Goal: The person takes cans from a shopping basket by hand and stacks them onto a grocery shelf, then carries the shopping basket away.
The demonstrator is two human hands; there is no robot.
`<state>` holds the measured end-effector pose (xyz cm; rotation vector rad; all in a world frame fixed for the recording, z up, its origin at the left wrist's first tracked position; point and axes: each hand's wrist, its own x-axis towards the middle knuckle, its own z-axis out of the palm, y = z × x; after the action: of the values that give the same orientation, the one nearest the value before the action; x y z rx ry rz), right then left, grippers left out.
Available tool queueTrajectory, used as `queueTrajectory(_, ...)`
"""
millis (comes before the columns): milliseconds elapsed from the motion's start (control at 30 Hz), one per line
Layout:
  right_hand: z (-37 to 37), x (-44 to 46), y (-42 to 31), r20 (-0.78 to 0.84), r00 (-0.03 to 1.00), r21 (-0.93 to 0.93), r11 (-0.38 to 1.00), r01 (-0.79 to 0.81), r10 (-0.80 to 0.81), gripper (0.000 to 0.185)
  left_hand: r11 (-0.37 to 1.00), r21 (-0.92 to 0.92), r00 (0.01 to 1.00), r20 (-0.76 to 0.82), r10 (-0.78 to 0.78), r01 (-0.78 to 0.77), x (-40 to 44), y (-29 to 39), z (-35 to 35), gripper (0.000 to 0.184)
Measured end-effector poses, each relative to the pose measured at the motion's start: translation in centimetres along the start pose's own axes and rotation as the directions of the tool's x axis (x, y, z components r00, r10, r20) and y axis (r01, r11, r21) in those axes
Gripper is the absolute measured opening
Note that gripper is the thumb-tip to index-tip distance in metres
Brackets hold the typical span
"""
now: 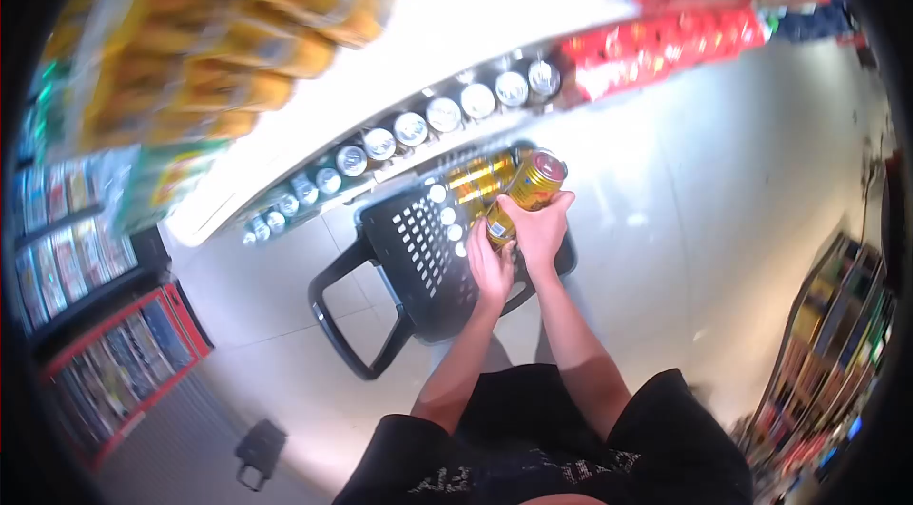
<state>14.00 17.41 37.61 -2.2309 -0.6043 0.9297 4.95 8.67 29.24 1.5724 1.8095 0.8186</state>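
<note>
Over a black plastic basket (418, 248), a gold can (538, 180) with a reddish top is held tilted. My right hand (539, 229) wraps round its middle. My left hand (490, 261) is at the can's lower end, its fingers against a gold can there; whether this is the same can or a second one is hard to tell. Several gold cans (480, 179) lie in the basket beside my hands. The basket's black handle (328, 315) sticks out to the left.
A bright shelf edge (228, 186) curves above the basket, with a row of silver-topped cans (411, 128) under it. Yellow packs (209, 39) and red boxes (666, 44) stand above. A small black basket (261, 448) sits at lower left, shelving (827, 315) at right.
</note>
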Motion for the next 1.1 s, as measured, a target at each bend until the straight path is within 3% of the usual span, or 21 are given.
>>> queueTrajectory(100,-7.4,-4.5,-12.5,0.008,0.976,0.104,0.97,0.218,-0.219,0.073,0.982,-0.156,0.976,-0.206,0.071,-0.105,3.8,10.8,-5.7,0.071)
queueTrajectory(200,-11.0,-6.0,-20.4,-0.072,0.871,0.202,0.848,0.491,-0.487,0.078,0.942,-0.197,0.911,-0.369,0.186,-0.273,8.6,20.1,-11.5,0.067)
queueTrajectory(267,-12.5,-6.9,-26.4,-0.115,0.775,0.231,0.742,0.629,-0.621,0.078,0.903,-0.27,0.879,-0.435,0.197,-0.335,12.3,23.3,-13.4,0.066)
queueTrajectory(300,-12.9,-7.4,-29.3,-0.088,0.776,0.265,0.736,0.623,-0.625,0.081,0.894,-0.292,0.872,-0.454,0.182,-0.339,14.2,24.7,-14.4,0.066)
queueTrajectory(367,-12.3,-6.5,-33.5,-0.085,0.71,0.072,0.706,0.704,-0.699,0.084,0.843,-0.35,0.835,-0.517,0.189,-0.408,18.3,25.6,-14.8,0.068)
queueTrajectory(400,-11.5,-5.7,-34.6,-0.073,0.684,0.103,0.676,0.729,-0.726,0.084,0.864,-0.359,0.853,-0.502,0.141,-0.354,20.0,25.8,-14.9,0.069)
queueTrajectory(467,-9.0,-2.9,-35.5,-0.054,0.624,0.171,0.608,0.775,-0.78,0.085,0.876,-0.368,0.856,-0.509,0.092,-0.313,22.8,24.9,-14.1,0.069)
queueTrajectory(700,-5.4,0.6,-36.2,0.035,0.541,0.01,0.542,0.84,-0.84,0.084,0.873,-0.436,0.849,-0.527,-0.049,-0.22,26.3,23.7,-11.1,0.072)
queueTrajectory(767,-5.0,1.5,-36.3,0.077,0.506,0.079,0.512,0.856,-0.859,0.084,0.866,-0.462,0.849,-0.52,-0.092,-0.189,26.5,24.4,-11.1,0.072)
queueTrajectory(800,-5.0,1.9,-36.3,0.09,0.497,0.071,0.504,0.861,-0.863,0.084,0.889,-0.372,0.788,-0.616,-0.019,-0.269,26.2,24.5,-11.0,0.068)
queueTrajectory(900,-5.1,2.5,-36.2,0.107,0.445,0.085,0.454,0.887,-0.889,0.085,0.954,-0.214,0.697,-0.717,-0.008,-0.209,24.2,24.5,-9.6,0.06)
queueTrajectory(933,-5.2,2.9,-36.1,0.107,0.424,0.097,0.434,0.896,-0.899,0.086,0.95,-0.177,0.676,-0.736,0.047,-0.258,23.5,24.5,-9.2,0.052)
queueTrajectory(1033,-5.7,4.2,-35.4,0.128,0.365,0.187,0.384,0.904,-0.922,0.089,0.864,-0.26,0.822,-0.508,0.256,-0.43,23.8,23.9,-8.2,0.043)
queueTrajectory(1100,-6.6,4.3,-34.7,0.232,0.384,0.175,0.426,0.887,-0.894,0.088,0.881,-0.248,0.838,-0.487,0.246,-0.403,24.2,24.2,-8.3,0.039)
